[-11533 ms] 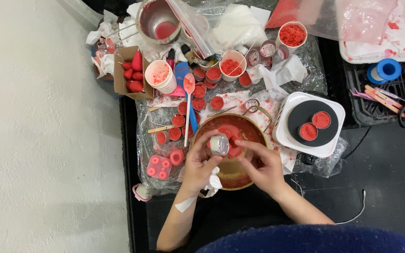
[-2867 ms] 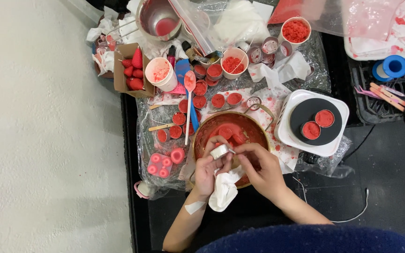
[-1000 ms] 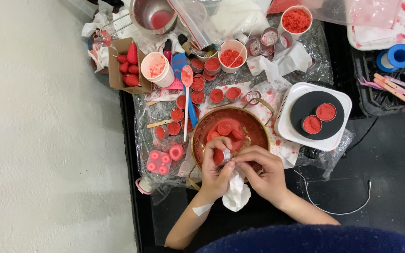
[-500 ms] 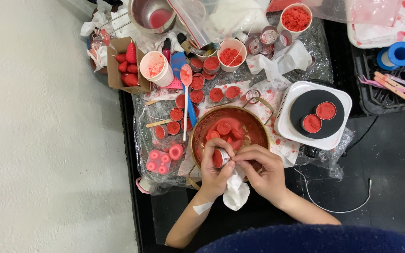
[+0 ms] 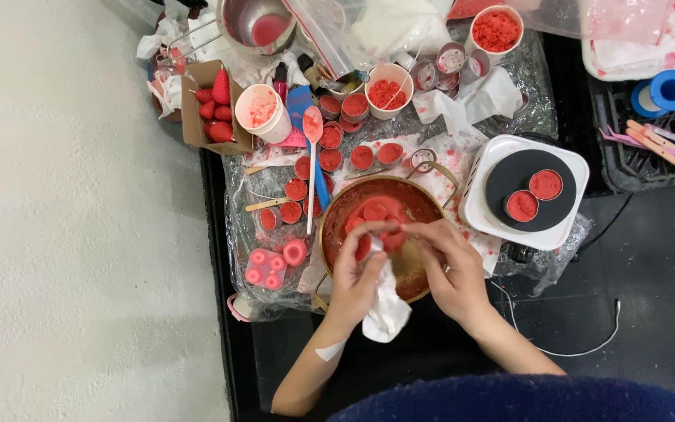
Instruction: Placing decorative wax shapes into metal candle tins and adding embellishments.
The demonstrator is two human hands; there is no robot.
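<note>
We see left hand [image 5: 361, 270] clutching crumpled white cloth [image 5: 387, 312], right hand [image 5: 448, 266] curled alongside. Both pinch small red-filled round tin [image 5: 391, 241], probably, fingers hiding it. Tin directly between fingertips, above near rim of round red-stained metal bowl [image 5: 419, 205]; hands equally close.

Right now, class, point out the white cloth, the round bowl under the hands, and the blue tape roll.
white cloth [image 5: 387, 311], head view, hanging lower fold.
round bowl [image 5: 336, 212], head view, left rim.
blue tape roll [image 5: 672, 90], head view, top ring.
</note>
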